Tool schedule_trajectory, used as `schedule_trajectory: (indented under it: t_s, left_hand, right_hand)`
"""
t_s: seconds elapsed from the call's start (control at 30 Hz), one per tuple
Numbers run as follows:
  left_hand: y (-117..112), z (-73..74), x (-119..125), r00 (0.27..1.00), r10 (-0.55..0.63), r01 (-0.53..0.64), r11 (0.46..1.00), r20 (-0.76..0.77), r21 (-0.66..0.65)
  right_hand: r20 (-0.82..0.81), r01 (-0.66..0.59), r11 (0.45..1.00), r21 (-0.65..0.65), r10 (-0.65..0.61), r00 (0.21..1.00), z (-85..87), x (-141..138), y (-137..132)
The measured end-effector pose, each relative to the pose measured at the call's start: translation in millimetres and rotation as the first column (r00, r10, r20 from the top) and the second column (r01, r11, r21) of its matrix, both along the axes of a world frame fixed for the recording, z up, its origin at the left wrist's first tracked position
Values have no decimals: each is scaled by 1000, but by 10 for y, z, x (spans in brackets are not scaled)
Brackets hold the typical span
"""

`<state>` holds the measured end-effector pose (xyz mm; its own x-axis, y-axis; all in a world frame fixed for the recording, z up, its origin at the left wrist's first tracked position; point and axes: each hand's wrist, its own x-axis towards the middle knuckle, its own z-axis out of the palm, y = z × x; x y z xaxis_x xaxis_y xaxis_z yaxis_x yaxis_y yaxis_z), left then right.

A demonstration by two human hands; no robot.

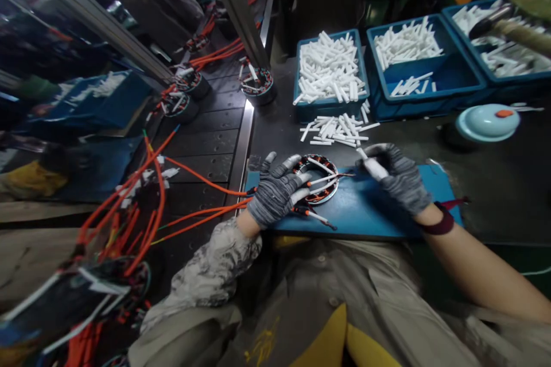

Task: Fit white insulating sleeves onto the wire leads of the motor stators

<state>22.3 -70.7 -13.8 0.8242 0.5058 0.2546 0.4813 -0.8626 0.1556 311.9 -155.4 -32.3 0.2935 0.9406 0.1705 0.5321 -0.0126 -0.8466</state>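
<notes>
A ring-shaped motor stator (pixel 316 199) with dark windings and orange ties lies on a blue mat (pixel 361 212). At its left side is my left hand (pixel 278 192), in a grey glove with white fingertips. Its thumb and index finger close on white-sleeved wire leads (pixel 322 180) that cross the ring, while the other fingers are spread over the rim. Bare twisted wire ends show to the right of the sleeves. My right hand (pixel 398 175), gloved alike, is raised over the mat, apart from the stator. A short white sleeve tube (pixel 360 153) sticks out of its pinched fingers.
Loose white tubes (pixel 338 129) lie behind the mat, before a blue bin (pixel 331 102) full of them. More bins stand right, near a light-blue lidded container (pixel 486 123). Orange cables (pixel 202 215) run left across a conveyor (pixel 215 126) carrying other stators. A person (pixel 150 6) stands beyond.
</notes>
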Motion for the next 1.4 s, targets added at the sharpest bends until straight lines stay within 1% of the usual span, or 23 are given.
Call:
schedule_trajectory:
  t_s: [0.03,0.1,0.2,0.27,0.33,0.43,0.5,0.63,0.67,0.77,0.83,0.87,0.9,0.93,0.97,1.0,1.03,1.07,1.13,1.2,1.27,1.33,1.4]
  left_hand:
    - [-2,7,13,1000,-12,12,1000,3,-24]
    - [-10,44,31,1000,-22,21,996,-12,-82]
    - [-25,104,39,999,-10,2,987,-48,-159]
    - [-27,117,31,998,-14,3,984,-59,-177]
    - [-25,108,20,997,-42,30,985,-68,-171]
    - [-22,86,27,990,-117,106,985,-81,-136]
    - [-15,88,66,983,-152,140,984,-104,-113]
    - [33,123,210,964,-167,151,984,-205,-92]
    - [49,129,250,958,-162,144,986,-236,-88]
    - [67,134,339,935,-125,110,992,-332,-65]
    - [35,138,347,936,-91,82,996,-341,-39]
    - [5,144,327,947,-67,63,998,-313,-23]
    - [-33,154,289,965,-37,37,999,-258,-3]
    - [-74,164,233,984,3,0,1000,-178,19]
    - [-117,174,159,995,46,-43,999,-88,34]
    - [-157,180,72,997,72,-71,997,-3,31]
    - [-193,181,-21,996,70,-70,997,63,10]
    - [-224,174,-112,994,42,-39,999,105,-26]
    - [-275,136,-256,988,-66,82,990,137,-116]
    - [-324,76,-312,979,-132,158,972,156,-173]
    - [-375,14,-271,979,-68,108,972,191,-210]
    - [-419,-31,-170,973,43,17,967,229,-254]
    - [-447,-53,-59,965,106,-31,955,241,-296]
  right_hand:
    - [-117,2,1000,-15,-3,993,39,-11,-76]
    - [-250,-7,999,-53,-6,968,104,-34,-198]
    - [-332,10,996,-93,-40,942,135,-67,-285]
    - [-348,-21,995,-92,-12,938,126,-79,-294]
    - [-295,-107,994,-35,92,951,123,-76,-280]
    - [-102,-287,958,28,288,952,156,-44,-201]
    - [-20,-391,920,-20,390,920,189,-30,-92]
    - [16,-568,808,-155,577,817,200,-88,161]
    - [46,-576,796,-187,593,804,193,-116,198]
    - [111,-533,812,-238,568,815,191,-178,213]
    - [51,-569,799,-194,587,808,215,-156,191]
    - [10,-578,800,-159,587,810,226,-118,193]
    - [-18,-552,825,-124,554,832,230,-64,211]
    - [-15,-474,875,-100,475,880,222,2,248]
    - [23,-352,931,-93,355,934,198,76,304]
    - [95,-213,972,-102,222,970,157,151,372]
    - [190,-85,990,-116,106,976,102,220,449]
    - [298,-14,989,-147,58,953,38,280,527]
    - [474,34,976,-216,74,877,-93,360,664]
    - [561,33,966,-256,120,819,-181,385,748]
    - [563,27,972,-232,112,819,-197,372,754]
    - [495,31,985,-171,58,867,-139,330,664]
    - [378,44,994,-103,-2,926,-21,256,464]
